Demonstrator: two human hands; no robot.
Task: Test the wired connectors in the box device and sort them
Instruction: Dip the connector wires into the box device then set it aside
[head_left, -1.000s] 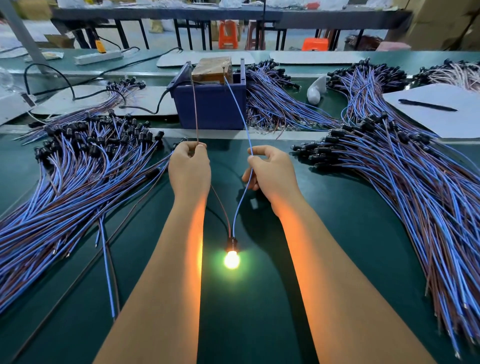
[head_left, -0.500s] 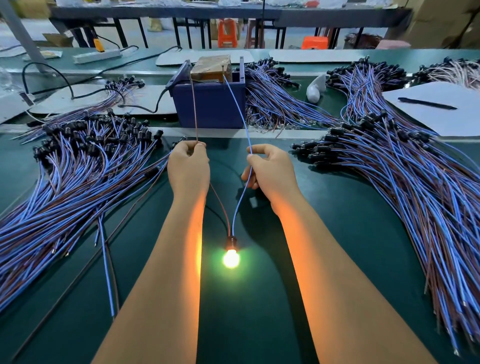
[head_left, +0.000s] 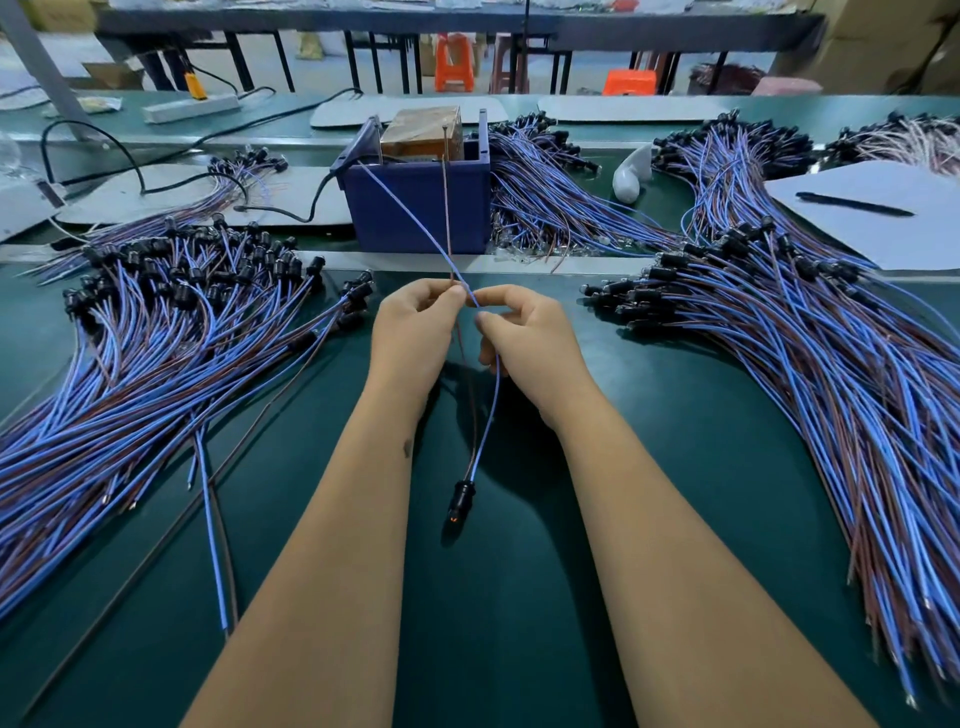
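In the head view, our left hand (head_left: 415, 332) and right hand (head_left: 530, 338) meet at the centre of the frame. The left fingertips pinch the brown wire (head_left: 445, 208); the right thumb and forefinger pinch the blue wire (head_left: 410, 213). The two leads cross just above our fingers and run up the frame to the blue box device (head_left: 421, 208), where their tips sit at or near the rim; we cannot tell whether they touch any contact inside it.

The wired connector (head_left: 462, 496) hangs below both hands, low in the centre, its long axis running nearly straight down the frame, with only a faint orange glint at its tip. It lies about as near one hand as the other.

We judge that sorting comes next: one pile (head_left: 171, 332) fills the left of the frame, another pile (head_left: 810, 332) the right, and nothing shows which takes tested pieces.

The box's inside is hidden by a brown block (head_left: 423, 130). Our palms hide the wires where they pass through the hands.
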